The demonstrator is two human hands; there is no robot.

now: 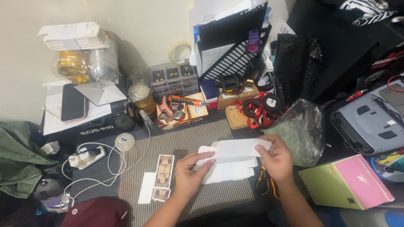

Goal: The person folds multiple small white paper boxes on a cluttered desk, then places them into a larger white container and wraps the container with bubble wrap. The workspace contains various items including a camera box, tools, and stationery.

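Hands meet over tabletop: left hand and right hand each keep a closed grip on flat white box, ends pinched, lifted clear to work it.

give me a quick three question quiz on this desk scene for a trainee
1. True or false: both hands hold the flat white cardboard piece.
2. Which lies just left of the left hand? A) a patterned card B) a phone C) a roll of tape
3. Fill in: the box at the right edge of the desk is green and ____.

Key
1. True: the left hand and the right hand each grip an end of it.
2. A: the patterned card lies on the mat beside that hand; the phone and the roll of tape sit farther back.
3. Pink: see the box.
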